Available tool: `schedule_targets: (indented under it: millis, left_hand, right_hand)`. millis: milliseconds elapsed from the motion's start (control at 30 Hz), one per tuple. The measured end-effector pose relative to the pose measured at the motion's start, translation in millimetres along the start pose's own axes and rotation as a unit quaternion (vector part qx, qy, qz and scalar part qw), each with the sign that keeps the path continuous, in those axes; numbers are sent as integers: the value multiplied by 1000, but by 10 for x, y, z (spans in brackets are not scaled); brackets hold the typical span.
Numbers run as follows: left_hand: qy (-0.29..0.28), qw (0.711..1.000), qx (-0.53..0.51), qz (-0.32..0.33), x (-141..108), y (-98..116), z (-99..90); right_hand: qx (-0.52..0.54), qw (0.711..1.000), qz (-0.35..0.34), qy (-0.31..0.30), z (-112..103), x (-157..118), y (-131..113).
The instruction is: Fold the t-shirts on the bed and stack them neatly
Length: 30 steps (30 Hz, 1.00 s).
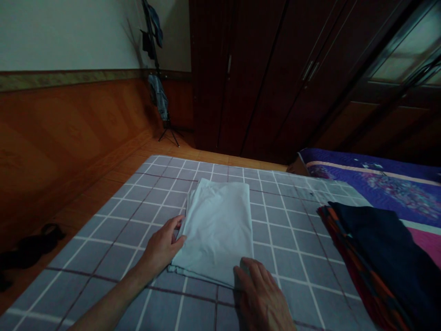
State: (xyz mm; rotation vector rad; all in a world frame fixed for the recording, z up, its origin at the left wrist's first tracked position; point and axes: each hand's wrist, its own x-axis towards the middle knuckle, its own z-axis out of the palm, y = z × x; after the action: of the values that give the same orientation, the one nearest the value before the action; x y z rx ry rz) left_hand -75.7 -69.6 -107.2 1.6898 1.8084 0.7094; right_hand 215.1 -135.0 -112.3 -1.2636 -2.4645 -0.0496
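Observation:
A pale, folded piece of cloth (220,225), in several layers, lies flat on the grey checked bedspread (282,257) in front of me. At its left edge is my left hand (163,246), with thumb and fingers apart; the thumb tip touches the cloth's side. My right hand (262,292) is at the near right corner, its fingers bent down against the cloth's edge. Some of those fingertips are hidden from view. Neither hand lifts the cloth. What kind of garment or linen it is, I cannot tell.
A stack of dark folded clothes (386,248) lies to the right. Beyond it spreads a purple flowered cover (372,170). A coat stand (158,92) with clothes is in the far corner, beside a dark wardrobe (255,78). A black item (31,246) lies on the floor at left.

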Motion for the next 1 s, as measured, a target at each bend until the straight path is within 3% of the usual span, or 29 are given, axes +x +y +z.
schedule_targets:
  millis: [100, 200, 433, 533, 600, 700, 867, 1000]
  left_hand:
    - [-1, 995, 96, 7, -92, 28, -49]
    - [-36, 990, 139, -4, -177, 51, -57]
    - [-64, 991, 119, -22, -302, 166, 161]
    - [-70, 989, 125, -28, -340, 226, 204]
    - [-73, 987, 141, -38, -355, 239, 203]
    - [-67, 986, 146, -43, -358, 214, 194]
    - [-73, 993, 85, -33, -337, 221, 191]
    - [-119, 991, 60, -34, -483, 344, 277]
  right_hand:
    - [-11, 1000, 12, 16, -35, -84, 68]
    - [2, 999, 34, 7, -28, -77, 102]
    - [36, 997, 59, 18, -173, -40, 415]
    - [77, 982, 162, -55, -331, -71, 515]
    - [110, 953, 246, -137, -404, -69, 488]
    - [117, 928, 289, -206, -406, -7, 326]
    - [89, 933, 273, -216, -305, 176, 132]
    - [115, 926, 299, -201, -476, 151, 336]
